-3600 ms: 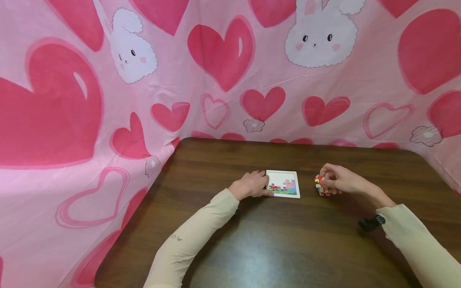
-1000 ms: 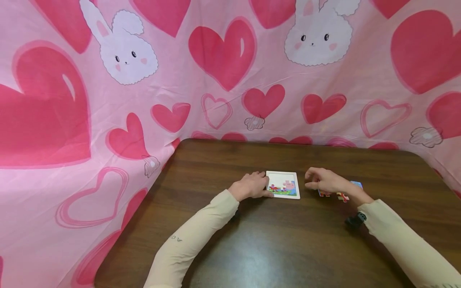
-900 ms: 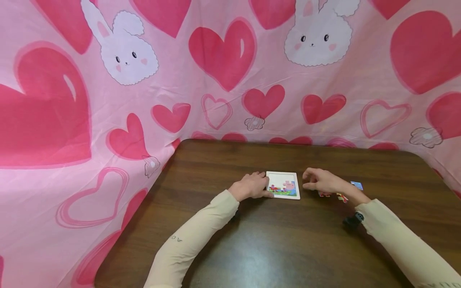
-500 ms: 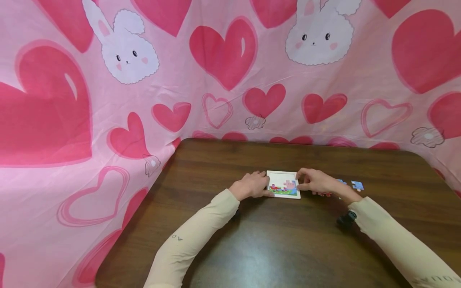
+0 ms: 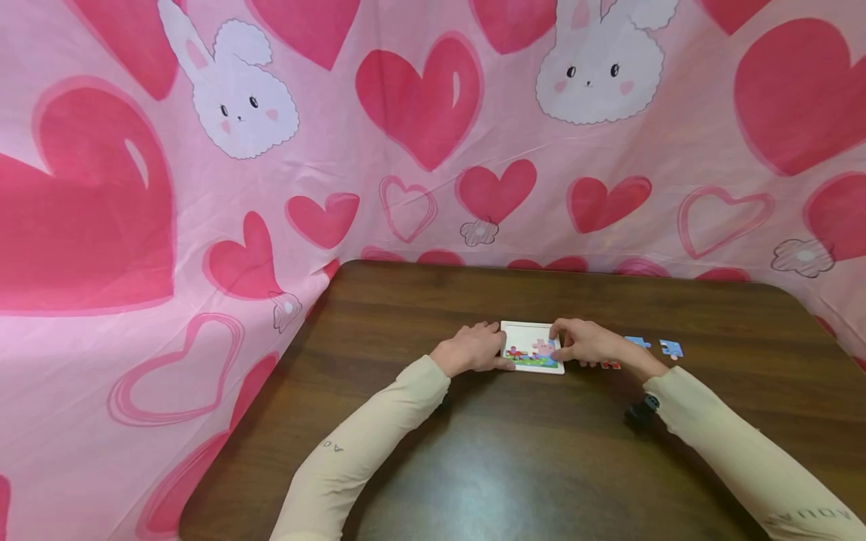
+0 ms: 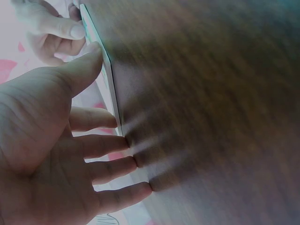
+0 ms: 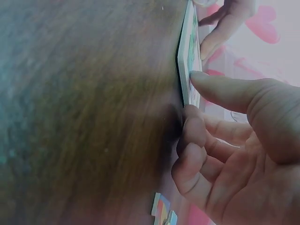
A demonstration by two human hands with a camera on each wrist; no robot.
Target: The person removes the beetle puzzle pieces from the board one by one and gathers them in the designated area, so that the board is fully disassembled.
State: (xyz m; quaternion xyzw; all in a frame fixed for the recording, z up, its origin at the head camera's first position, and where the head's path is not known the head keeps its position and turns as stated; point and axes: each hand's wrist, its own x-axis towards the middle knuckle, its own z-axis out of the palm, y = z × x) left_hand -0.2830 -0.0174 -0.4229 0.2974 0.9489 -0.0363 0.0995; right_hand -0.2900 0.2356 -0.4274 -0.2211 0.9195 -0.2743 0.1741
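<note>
A white-framed jigsaw board (image 5: pixel 528 325) lies flat on the table, with colourful pieces fitted along its lower and right side, a pink pig's head (image 5: pixel 543 347) among them. My left hand (image 5: pixel 471 349) rests at the board's left edge, fingers straight; the left wrist view has its thumb (image 6: pixel 86 63) over the rim and fingertips down on the tabletop. My right hand (image 5: pixel 587 343) is at the right edge. Its thumb (image 7: pixel 225 89) touches the board's face, while the other fingers bend beside the rim. No loose piece shows between thumb and forefinger.
Right of the board lie loose jigsaw pieces: a blue one (image 5: pixel 671 349), another blue piece (image 5: pixel 637 342) and a red one (image 5: pixel 611 365), partly covered by the right hand and forearm. A pink cloth (image 5: pixel 419 150) with hearts and rabbits hangs behind the brown table (image 5: pixel 433 293).
My right hand has moved left from the loose pieces to the board's right edge, uncovering the blue pieces. My left hand and the board have stayed in place.
</note>
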